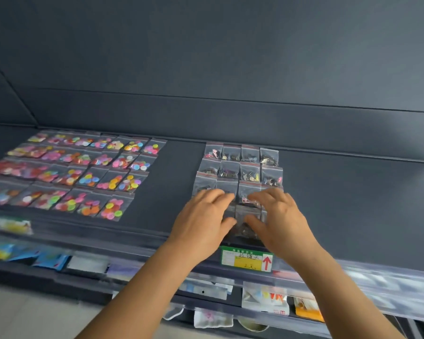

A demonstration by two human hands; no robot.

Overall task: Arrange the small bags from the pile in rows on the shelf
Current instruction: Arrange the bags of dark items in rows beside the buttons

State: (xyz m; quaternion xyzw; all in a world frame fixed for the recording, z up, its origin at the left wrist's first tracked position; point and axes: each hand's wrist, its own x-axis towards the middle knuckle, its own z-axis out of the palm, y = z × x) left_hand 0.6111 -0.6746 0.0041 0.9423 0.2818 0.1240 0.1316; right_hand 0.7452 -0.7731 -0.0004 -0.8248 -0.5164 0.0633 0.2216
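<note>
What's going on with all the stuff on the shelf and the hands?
Left hand: open, fingers spread on the small bags.
Right hand: open, fingers spread on the small bags.
Small bags: sealed, flat in rows.
Button bags: sealed, flat in rows.
Price tag: stuck on shelf edge.

Two hands: left hand (202, 216), right hand (278, 216). Twelve dark-filled small bags (240, 167) visible at twelve o'clock, three rows of four. One price label (246, 260) at six o'clock.
</note>
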